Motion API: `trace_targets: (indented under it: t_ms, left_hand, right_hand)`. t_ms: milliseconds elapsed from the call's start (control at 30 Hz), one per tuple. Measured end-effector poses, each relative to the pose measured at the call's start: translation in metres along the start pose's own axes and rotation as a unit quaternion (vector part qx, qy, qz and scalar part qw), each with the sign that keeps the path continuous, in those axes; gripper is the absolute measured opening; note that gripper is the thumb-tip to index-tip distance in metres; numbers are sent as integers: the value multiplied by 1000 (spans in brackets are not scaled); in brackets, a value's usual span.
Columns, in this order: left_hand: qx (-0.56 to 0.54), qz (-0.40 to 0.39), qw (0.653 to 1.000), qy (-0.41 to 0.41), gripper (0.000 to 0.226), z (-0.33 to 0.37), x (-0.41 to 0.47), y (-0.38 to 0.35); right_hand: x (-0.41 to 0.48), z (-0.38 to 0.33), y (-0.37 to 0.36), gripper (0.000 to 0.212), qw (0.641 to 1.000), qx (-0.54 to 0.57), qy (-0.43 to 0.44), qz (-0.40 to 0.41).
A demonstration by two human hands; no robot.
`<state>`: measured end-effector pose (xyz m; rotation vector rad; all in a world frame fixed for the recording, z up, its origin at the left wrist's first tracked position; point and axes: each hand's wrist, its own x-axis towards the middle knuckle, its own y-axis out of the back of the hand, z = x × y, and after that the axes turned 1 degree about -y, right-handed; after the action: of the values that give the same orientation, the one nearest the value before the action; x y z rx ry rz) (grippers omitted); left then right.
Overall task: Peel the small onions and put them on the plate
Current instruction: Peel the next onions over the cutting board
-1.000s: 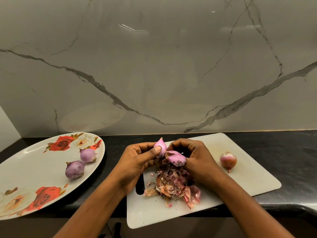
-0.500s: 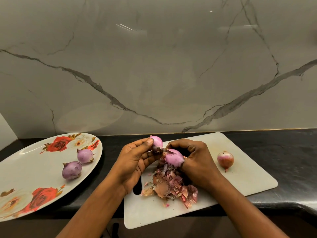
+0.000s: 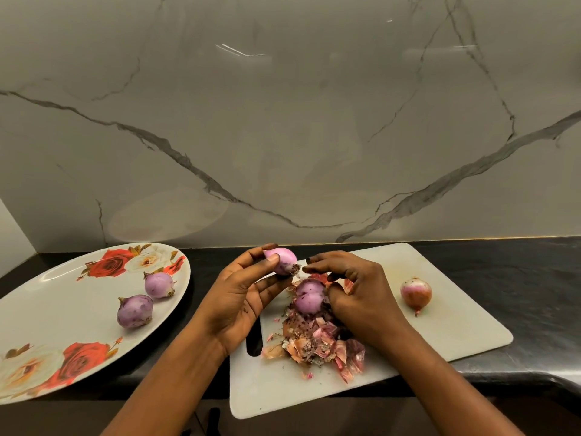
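**A:** So where's the onion being kept right now?

**B:** A peeled onion [image 3: 280, 261] is being pinched between the thumb and fingertips of the left hand [image 3: 242, 297]. It's being held up over the far edge of the cutting board [image 3: 456, 325]. A second onion [image 3: 309, 295] is being covered by the curled right hand [image 3: 355, 294], just above the pile of skins [image 3: 317, 341]. Whether it's being gripped or only touched can't be told tbh.

**A:** How much is being left to do?

**B:** Roughly half, it's being guessed. Two onions [image 3: 158, 284] are already being kept on the plate [image 3: 47, 309], off to the left. The pair at the hands is looking peeled but isn't plated yet. One unpeeled onion [image 3: 415, 294] is being left untouched on the board's right side.

**A:** Anything changed from half a second back?

**B:** Yep, the two were being held together then. Now they're being pulled apart, and the left one is being raised higher.
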<state>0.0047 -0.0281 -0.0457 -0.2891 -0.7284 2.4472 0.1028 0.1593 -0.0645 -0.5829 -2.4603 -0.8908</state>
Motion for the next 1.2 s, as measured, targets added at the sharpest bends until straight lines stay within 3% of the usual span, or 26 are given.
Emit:
trace_targets:
  t_ms: [200, 400, 567, 733, 900, 1200]
  left_hand:
    - [59, -20, 997, -42, 53, -2, -3, -2]
    - [194, -55, 976, -81, 58, -5, -5, -3]
    - [224, -59, 968, -97, 57, -2, -4, -3]
    - [264, -56, 958, -99, 58, -3, -5, 1]
    - [264, -59, 957, -99, 54, -6, -7, 1]
    - [183, -74, 979, -58, 46, -3, -7, 1]
  right_hand:
    - [2, -2, -2, 22, 998, 51, -15, 35]
    - [3, -4, 0, 31, 989, 127, -72, 10]
    - [4, -4, 5, 18, 980, 179, -91, -1]
    - [2, -6, 3, 15, 985, 156, -80, -3]
    - [4, 0, 0, 16, 994, 91, -59, 27]
    - [4, -1, 2, 20, 991, 104, -70, 54]
